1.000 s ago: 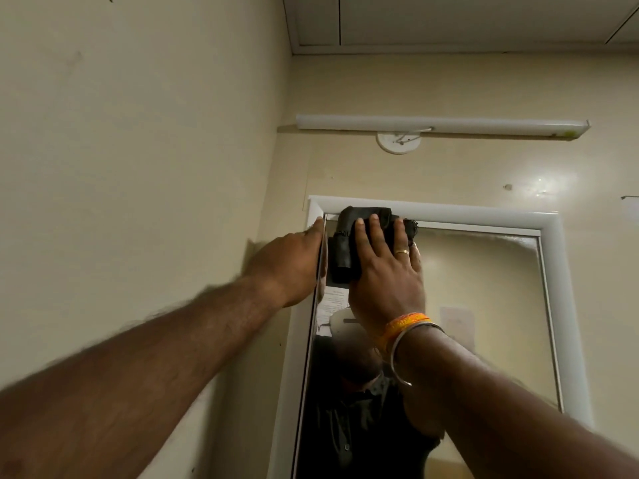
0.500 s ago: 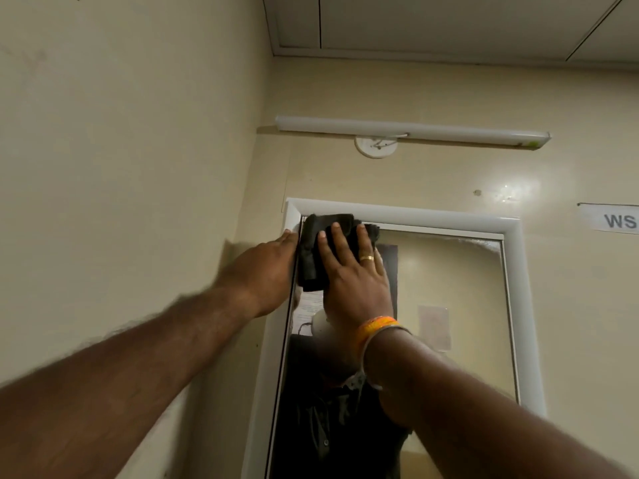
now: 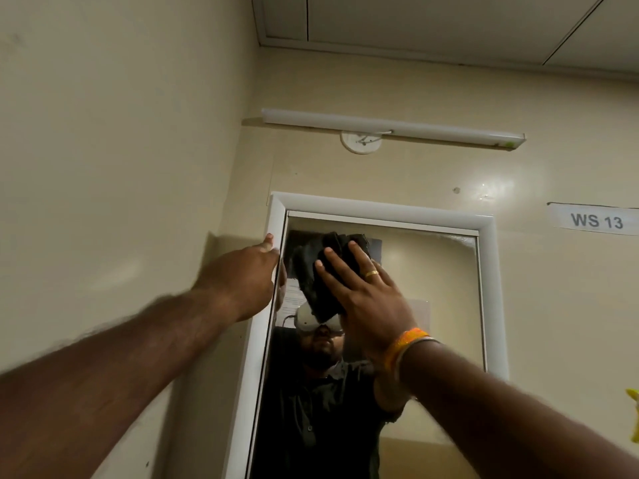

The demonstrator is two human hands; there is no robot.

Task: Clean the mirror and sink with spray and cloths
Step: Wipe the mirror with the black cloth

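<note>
Mirror: the mirror (image 3: 428,299) hangs upright on the far wall in a white frame (image 3: 380,210). The frame's left edge stands just beside the room corner. Its lower part runs out of view at the bottom.

Cloth: a dark cloth (image 3: 320,274) lies bunched against the glass in the upper left part of the mirror, a little below the top frame edge and near the left frame edge. Open glass spreads to its right as far as the right frame edge, and below it too.

Right hand: the right hand (image 3: 363,288) presses the cloth flat to the glass. Its fingers (image 3: 330,266) are straight and spread over the cloth, not curled round it. A ring sits on one finger, and an orange band (image 3: 403,345) circles the wrist.

Left hand: the left hand (image 3: 247,274) rests on the left frame edge beside the cloth, a fingertip touching the white strip. Whether its fingers are straight or curled, I cannot tell; the back of the hand hides them and the picture is blurred there.

Left wall: the side wall (image 3: 121,150) stands close along the left arm, leaving little room on that side.

Above: a tube light (image 3: 390,127) sits on the far wall, well above the top frame edge.

Right: a label (image 3: 596,221) reading "WS 13" is on the wall beyond the frame.
</note>
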